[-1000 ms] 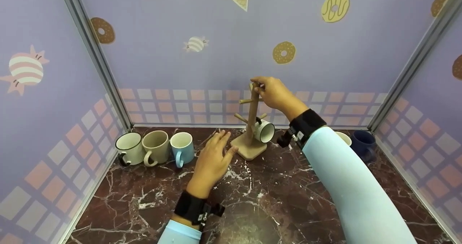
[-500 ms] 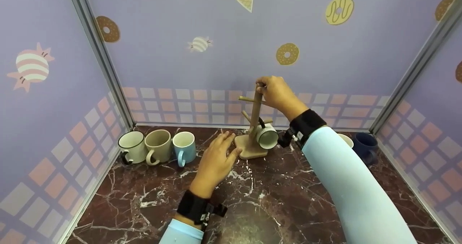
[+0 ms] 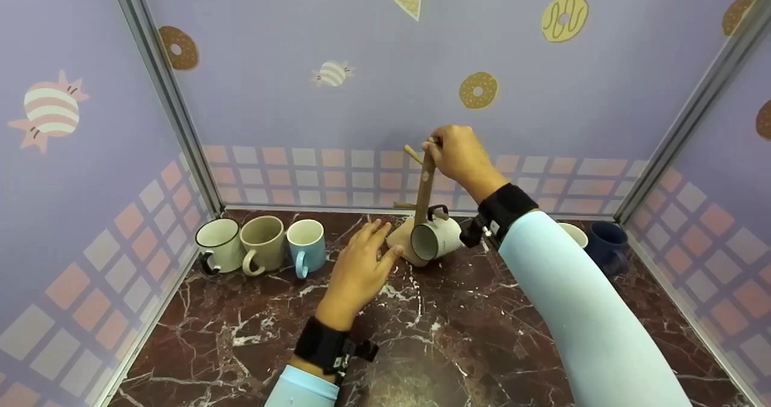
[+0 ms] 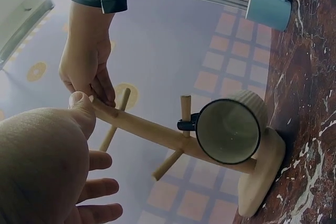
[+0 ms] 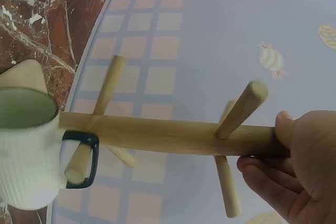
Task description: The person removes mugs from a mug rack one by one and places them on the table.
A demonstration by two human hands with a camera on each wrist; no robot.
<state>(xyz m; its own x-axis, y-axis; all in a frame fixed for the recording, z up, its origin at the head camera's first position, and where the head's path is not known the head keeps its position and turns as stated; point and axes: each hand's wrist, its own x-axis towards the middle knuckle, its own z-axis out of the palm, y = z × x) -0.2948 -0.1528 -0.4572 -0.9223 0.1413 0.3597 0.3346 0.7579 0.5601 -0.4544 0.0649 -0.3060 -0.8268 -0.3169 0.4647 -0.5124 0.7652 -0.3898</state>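
Note:
A wooden mug tree (image 3: 425,184) stands on the marble-patterned surface, its pegs jutting out from an upright post. My right hand (image 3: 461,157) grips the top of the post between thumb and curled fingers, plain in the right wrist view. From a lower peg a white ribbed mug (image 3: 443,238) with a dark rim hangs by its black handle (image 5: 92,158); its mouth faces front-left in the head view. My left hand (image 3: 360,265), fingers extended and spread a little, is just left of the wooden base (image 3: 400,238) and holds nothing. Part of the base is hidden behind the mug.
At the left stand a white mug with black handle (image 3: 218,247), a beige mug (image 3: 263,244) and a light blue mug (image 3: 307,247). A dark blue mug (image 3: 606,244) and a pale mug (image 3: 573,234), partly behind my right arm, are at the right. Patterned walls enclose the surface.
The mug tree has turned about its post under my right hand. Its hanging mug has swung toward the front, and its mouth now faces more leftward. My left hand stays nearly still.

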